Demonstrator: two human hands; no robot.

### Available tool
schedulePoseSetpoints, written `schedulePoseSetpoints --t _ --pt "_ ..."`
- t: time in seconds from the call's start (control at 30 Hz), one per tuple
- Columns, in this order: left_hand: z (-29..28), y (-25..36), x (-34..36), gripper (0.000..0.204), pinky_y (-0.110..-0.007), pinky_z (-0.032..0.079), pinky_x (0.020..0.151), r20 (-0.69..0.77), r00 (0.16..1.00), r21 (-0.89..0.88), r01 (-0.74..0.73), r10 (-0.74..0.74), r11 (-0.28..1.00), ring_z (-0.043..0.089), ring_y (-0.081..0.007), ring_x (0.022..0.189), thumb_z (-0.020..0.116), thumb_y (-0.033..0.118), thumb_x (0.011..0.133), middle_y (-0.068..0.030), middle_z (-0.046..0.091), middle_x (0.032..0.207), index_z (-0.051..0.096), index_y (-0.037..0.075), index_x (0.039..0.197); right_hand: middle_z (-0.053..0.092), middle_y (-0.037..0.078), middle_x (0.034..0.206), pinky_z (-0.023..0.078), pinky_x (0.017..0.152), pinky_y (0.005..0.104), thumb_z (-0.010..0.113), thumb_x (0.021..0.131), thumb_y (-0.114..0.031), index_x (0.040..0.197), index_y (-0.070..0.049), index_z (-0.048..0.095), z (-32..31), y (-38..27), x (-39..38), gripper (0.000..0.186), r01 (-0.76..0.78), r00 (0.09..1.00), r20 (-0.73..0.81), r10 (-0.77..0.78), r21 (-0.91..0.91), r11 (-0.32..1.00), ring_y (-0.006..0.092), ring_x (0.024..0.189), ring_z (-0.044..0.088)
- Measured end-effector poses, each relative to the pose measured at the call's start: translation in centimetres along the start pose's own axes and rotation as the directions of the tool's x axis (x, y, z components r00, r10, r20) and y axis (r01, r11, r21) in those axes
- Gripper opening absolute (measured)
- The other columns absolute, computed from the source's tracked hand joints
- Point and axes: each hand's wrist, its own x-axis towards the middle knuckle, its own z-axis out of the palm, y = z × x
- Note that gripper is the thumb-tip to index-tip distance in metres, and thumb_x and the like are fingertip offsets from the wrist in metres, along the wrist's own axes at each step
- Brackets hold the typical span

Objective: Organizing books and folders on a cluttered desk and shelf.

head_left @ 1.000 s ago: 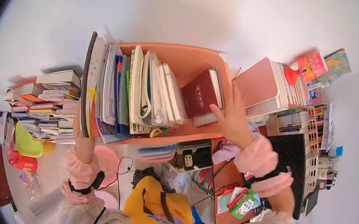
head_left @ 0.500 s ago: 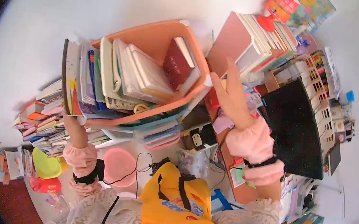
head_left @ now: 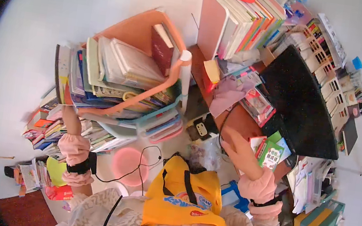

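An orange shelf bin (head_left: 127, 18), packed with upright books and clear folders, stands on the left. At its left end is a tall, thin dark-edged book (head_left: 60, 75). My left hand (head_left: 68, 115) reaches up to the lower end of that book; its fingers are hidden. My right hand (head_left: 236, 147) is over the front edge of the brown desk (head_left: 246, 127), fingers stretched out and holding nothing visible. Beside it lie a green booklet (head_left: 271, 157) and a red-and-white package (head_left: 258, 106). A maroon book (head_left: 161, 50) leans at the bin's right end.
A black monitor (head_left: 305, 102) stands on the desk, with a row of books (head_left: 244, 25) behind. Piled books (head_left: 56, 128) lie below the bin. A pink basin (head_left: 130, 166) and dark cable (head_left: 140, 165) are on the floor. I wear a yellow apron (head_left: 183, 192).
My right hand has left the bin's right corner and come down toward me, over the desk edge. My left hand stays by the dark-edged book. The view has shifted.
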Motion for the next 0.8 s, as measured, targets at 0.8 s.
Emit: schedulePoseSetpoints --t 0.8 --pt "8.9 1.8 -15.4 0.042 -0.038 0.031 0.098 0.036 0.891 -0.601 0.381 -0.452 0.702 0.04 -0.0244 0.118 0.036 0.027 0.092 -0.0126 0.047 0.123 0.046 0.0 0.122 0.064 0.017 0.097 0.048 0.074 0.0347 0.063 0.079 -0.018 0.107 -0.003 0.059 -1.4 18.3 -25.2 0.033 -0.611 0.448 -0.592 0.67 0.345 0.713 0.0251 0.089 0.062"
